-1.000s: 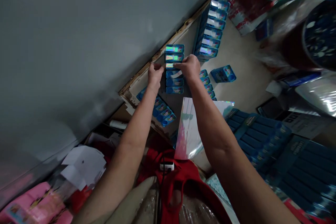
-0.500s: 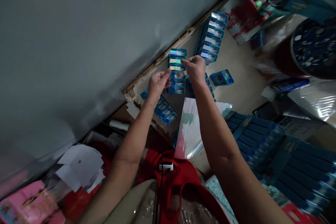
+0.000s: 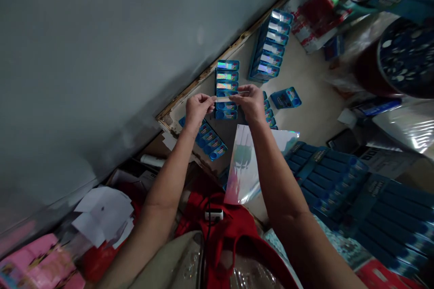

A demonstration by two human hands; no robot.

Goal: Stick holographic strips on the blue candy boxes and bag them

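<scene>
Nearest the camera, red cloth (image 3: 233, 230) bunches up in soft folds, a small white clip (image 3: 211, 215) sitting on it. Just beyond the red cloth lies a glossy holographic sheet (image 3: 244, 162), flat and mirror-slick, throwing pink and green glints. To its right, dark blue ribbed trays (image 3: 342, 180) overlap one another, their far ends cut off by the frame edge and too dim to read.

Up past the holographic sheet, both hands meet over a column of blue packs (image 3: 226, 92). The left hand (image 3: 195, 109) pinches one end of a thin pale strip (image 3: 226, 98), thumb and forefinger closed tight on it. The right hand (image 3: 251, 101) pinches the other end the same way, remaining fingers loosely curled. The strip stretches level between them, just above the column, and hides part of one pack. Whether it touches the packs, I can't tell.

Each pack is small, rectangular, shiny blue; the upper ones carry iridescent labels. Further from the sheet, a second stack of blue packs (image 3: 271, 47) leans against the desk (image 3: 305, 86), pale and matte. The grey wall (image 3: 118, 54) runs smooth along the desk's chipped edge.
</scene>
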